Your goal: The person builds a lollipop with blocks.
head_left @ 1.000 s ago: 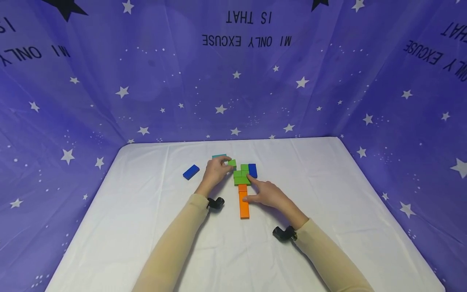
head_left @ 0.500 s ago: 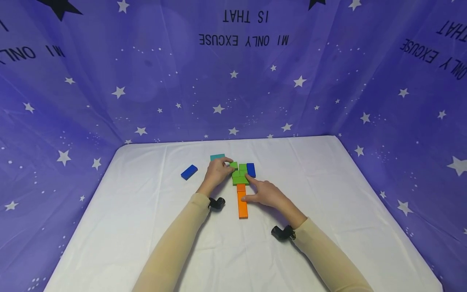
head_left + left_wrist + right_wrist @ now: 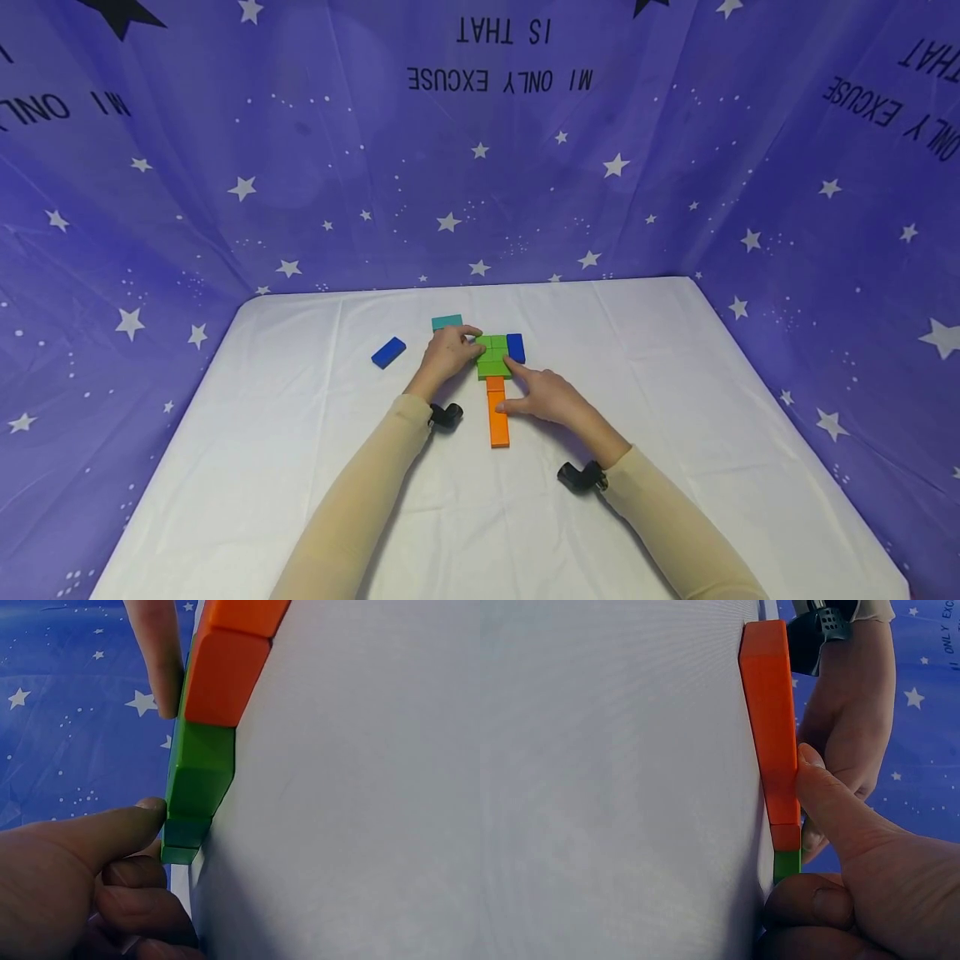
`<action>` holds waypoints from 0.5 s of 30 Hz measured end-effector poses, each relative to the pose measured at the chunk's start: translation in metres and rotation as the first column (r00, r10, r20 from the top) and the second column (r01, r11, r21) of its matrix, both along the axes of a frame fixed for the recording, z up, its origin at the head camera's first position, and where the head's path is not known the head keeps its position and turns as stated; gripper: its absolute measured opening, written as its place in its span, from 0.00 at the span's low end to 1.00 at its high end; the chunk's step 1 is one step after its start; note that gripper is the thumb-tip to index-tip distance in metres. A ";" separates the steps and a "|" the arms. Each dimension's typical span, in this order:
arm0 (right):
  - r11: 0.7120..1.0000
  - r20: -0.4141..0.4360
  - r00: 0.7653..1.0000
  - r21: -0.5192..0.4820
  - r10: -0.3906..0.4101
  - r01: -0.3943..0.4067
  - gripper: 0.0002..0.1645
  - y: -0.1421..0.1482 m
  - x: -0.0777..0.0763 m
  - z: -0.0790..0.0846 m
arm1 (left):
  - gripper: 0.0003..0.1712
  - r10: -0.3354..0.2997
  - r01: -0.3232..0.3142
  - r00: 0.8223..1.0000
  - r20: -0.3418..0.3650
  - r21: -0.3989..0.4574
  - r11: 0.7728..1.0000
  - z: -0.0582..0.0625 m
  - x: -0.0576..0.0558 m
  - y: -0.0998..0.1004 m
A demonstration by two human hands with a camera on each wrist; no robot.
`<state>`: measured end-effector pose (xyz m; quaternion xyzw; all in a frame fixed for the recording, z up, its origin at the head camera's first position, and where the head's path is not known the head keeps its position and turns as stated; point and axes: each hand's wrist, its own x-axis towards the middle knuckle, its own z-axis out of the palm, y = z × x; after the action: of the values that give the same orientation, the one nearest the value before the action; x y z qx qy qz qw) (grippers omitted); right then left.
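Note:
Flat green blocks (image 3: 492, 369) lie packed together mid-table in the head view. A short orange block (image 3: 495, 384) and a long orange block (image 3: 498, 429) run from them toward the person. At the group's far left corner, my left hand (image 3: 448, 352) pinches a small green block (image 3: 484, 341) between thumb and forefinger, level with its neighbours. My right hand (image 3: 551, 396) spreads along the right side: its forefinger touches the green blocks and its thumb rests on the long orange block, as the right wrist view also shows. A blue block (image 3: 516, 347) stands against the green group's right edge.
A teal block (image 3: 447, 321) lies just beyond the left hand, partly covered by it. Farther left is a loose blue block (image 3: 388, 352), set at an angle. White cloth (image 3: 675, 400) covers the table, with a starry purple curtain (image 3: 480, 208) around it.
My left hand has brought the small green block rightward and down into the far left corner of the green group. The right hand stays in place on the blocks.

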<state>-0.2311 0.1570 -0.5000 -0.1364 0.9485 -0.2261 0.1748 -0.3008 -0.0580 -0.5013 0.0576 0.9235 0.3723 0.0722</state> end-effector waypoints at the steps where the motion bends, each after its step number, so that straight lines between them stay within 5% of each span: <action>1: 1.000 0.000 1.000 -0.001 0.000 0.000 0.62 0.000 0.000 0.000 | 0.22 -0.006 0.006 1.000 -0.004 -0.003 1.000 0.000 0.000 0.000; 8: 1.000 -0.013 1.000 -0.010 0.009 -0.009 0.61 0.001 0.000 -0.001 | 0.24 -0.040 0.040 0.998 -0.040 0.000 0.999 0.000 0.003 -0.003; 15: 1.000 -0.021 1.000 -0.015 0.019 -0.019 0.62 0.002 -0.001 -0.003 | 0.27 -0.089 0.095 0.994 -0.067 0.092 0.991 0.007 0.010 -0.015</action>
<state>-0.2316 0.1593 -0.5027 -0.1491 0.9472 -0.2303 0.1662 -0.2906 -0.0730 -0.4946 0.1152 0.9030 0.4099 0.0578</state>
